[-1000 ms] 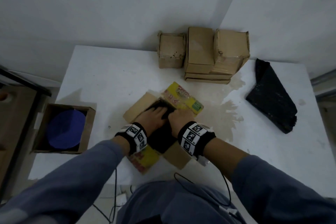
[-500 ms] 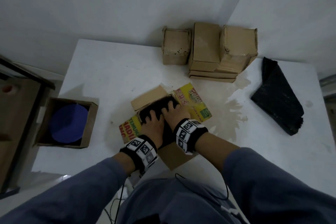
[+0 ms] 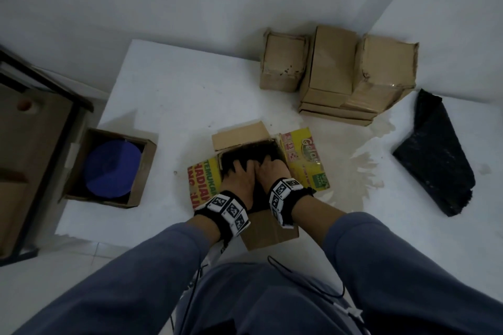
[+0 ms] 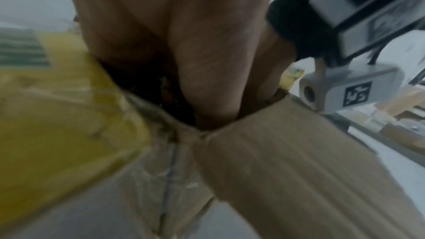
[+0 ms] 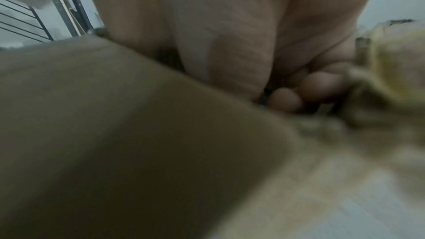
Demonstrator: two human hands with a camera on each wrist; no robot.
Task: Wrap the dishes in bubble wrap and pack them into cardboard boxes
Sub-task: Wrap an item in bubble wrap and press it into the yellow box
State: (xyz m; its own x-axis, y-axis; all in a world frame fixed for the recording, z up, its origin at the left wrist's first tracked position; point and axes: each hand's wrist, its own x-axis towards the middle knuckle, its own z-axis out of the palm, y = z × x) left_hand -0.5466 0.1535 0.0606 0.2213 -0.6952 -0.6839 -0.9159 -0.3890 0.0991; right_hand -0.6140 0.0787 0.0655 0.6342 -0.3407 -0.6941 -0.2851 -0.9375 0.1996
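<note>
The head view looks steeply down from above the worktop's (image 3: 168,95) near edge toward its far corner. Both wrist views sit very close, blurred, looking along each palm into the open box (image 3: 239,136) (image 4: 299,161) (image 5: 115,115), which all three share.

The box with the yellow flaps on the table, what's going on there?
A person has both hands, left hand and right hand, pushed down into the open box, pressing on a dark wrapped bundle inside it. Its flaps are spread open. Nearby on the table another open box holds a blue plate, with closed boxes at the back.
</note>
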